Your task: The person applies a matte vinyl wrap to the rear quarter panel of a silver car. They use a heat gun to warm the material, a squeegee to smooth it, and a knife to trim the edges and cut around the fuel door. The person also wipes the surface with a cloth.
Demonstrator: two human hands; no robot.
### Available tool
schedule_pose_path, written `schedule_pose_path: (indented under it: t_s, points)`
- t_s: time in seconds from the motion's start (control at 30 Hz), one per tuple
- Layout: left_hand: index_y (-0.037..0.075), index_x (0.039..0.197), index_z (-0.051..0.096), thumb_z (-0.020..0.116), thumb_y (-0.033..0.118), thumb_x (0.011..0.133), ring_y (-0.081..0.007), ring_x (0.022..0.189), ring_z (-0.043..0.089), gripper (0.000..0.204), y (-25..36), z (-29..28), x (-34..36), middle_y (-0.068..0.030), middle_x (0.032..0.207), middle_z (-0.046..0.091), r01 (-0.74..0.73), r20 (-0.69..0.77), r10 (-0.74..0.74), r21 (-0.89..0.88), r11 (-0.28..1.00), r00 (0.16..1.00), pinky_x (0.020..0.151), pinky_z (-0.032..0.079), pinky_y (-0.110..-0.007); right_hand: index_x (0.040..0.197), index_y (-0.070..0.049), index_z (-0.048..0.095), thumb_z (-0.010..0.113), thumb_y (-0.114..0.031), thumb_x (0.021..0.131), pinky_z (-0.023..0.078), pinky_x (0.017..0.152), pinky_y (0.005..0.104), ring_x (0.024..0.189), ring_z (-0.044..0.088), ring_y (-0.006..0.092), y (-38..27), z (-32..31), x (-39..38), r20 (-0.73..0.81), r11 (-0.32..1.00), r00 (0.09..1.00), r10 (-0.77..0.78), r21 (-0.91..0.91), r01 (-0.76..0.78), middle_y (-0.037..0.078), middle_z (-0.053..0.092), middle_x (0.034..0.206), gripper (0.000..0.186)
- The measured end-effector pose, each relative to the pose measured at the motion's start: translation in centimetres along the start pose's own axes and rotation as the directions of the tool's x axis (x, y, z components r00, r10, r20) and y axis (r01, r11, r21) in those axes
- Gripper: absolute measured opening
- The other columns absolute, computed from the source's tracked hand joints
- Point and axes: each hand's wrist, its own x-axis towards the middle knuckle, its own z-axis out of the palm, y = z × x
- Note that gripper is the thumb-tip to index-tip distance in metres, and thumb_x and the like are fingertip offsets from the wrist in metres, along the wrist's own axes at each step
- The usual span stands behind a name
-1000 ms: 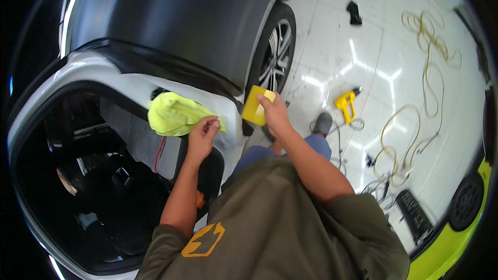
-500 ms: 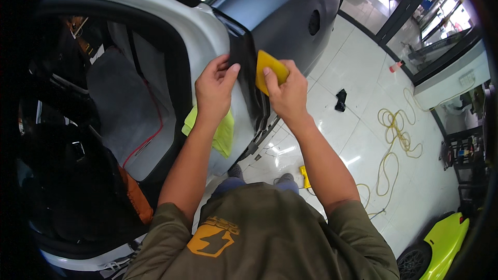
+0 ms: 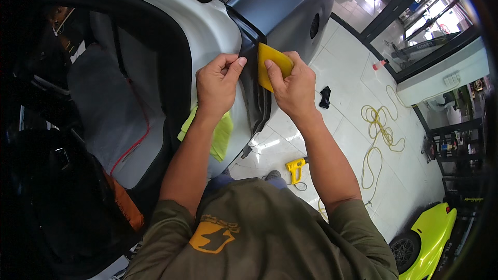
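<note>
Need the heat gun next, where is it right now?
In the head view, the yellow heat gun lies on the white tiled floor, beneath the right forearm, left of the yellow cord.

A glossy white tiled floor [image 3: 358, 140] is filling the frame's right side, carrying a coiled yellow cable [image 3: 381, 129], a yellow heat gun [image 3: 295, 168] at lower centre, and a black rag [image 3: 324, 96].

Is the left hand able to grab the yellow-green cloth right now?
Probably yes. The yellow-green cloth hangs just under the left hand, by its wrist, and nothing blocks it. But its fingers are pinching at the car's edge, so they would have to let go.
</note>
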Motion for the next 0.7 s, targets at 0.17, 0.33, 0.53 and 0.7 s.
schedule_pose_path:
  t_s: [0.17, 0.33, 0.53, 0.7]
  points:
    - [-0.004, 0.093, 0.069, 0.071, 0.012, 0.089, -0.0015, 0.056, 0.048, 0.016, -0.3, 0.0, 0.1, 0.0009, 0.062, 0.060, -0.022, -0.004, 0.022, -0.044, 0.999, 1.000, 0.051, 0.038, -0.020, 0.090, 0.001, 0.061, 0.069, -0.018, 0.085, 0.049, 0.059, 0.0389, 0.062, 0.061, 0.0327, -0.3, 0.5, 0.1, -0.042, 1.000, 0.999, -0.019, -0.014, 0.018, 0.017, 0.061, 0.072, 0.021]
    - [-0.004, 0.092, 0.070, 0.072, 0.010, 0.088, -0.0010, 0.053, 0.047, 0.014, -0.4, 0.0, 0.1, 0.0016, 0.059, 0.059, -0.027, 0.002, 0.027, -0.069, 0.997, 1.000, 0.049, 0.037, -0.020, 0.088, 0.001, 0.062, 0.069, -0.017, 0.086, 0.049, 0.059, 0.0386, 0.062, 0.061, 0.0336, -0.9, 0.7, -0.1, -0.060, 0.998, 0.998, -0.015, -0.053, 0.012, 0.016, 0.062, 0.073, 0.019]
    - [-0.004, 0.091, 0.070, 0.072, 0.009, 0.087, -0.0017, 0.053, 0.049, 0.013, 0.3, -0.3, 0.0, 0.0000, 0.059, 0.060, -0.030, 0.025, 0.030, -0.027, 0.999, 0.999, 0.049, 0.039, -0.021, 0.087, 0.000, 0.062, 0.068, -0.016, 0.086, 0.049, 0.059, 0.0393, 0.062, 0.061, 0.0339, -1.5, 1.2, -0.1, -0.074, 0.983, 0.991, -0.109, -0.155, 0.097, 0.015, 0.062, 0.075, 0.017]
    - [-0.004, 0.096, 0.070, 0.072, 0.009, 0.087, -0.0036, 0.060, 0.054, 0.016, -0.1, -0.4, 0.1, -0.0022, 0.068, 0.064, 0.009, 0.002, -0.009, -0.045, 0.999, 1.000, 0.056, 0.045, -0.021, 0.086, 0.001, 0.061, 0.069, -0.018, 0.086, 0.049, 0.060, 0.0373, 0.062, 0.063, 0.0315, -2.1, 0.6, 0.4, -0.067, 0.999, 0.998, 0.001, -0.047, -0.004, 0.016, 0.063, 0.071, 0.020]
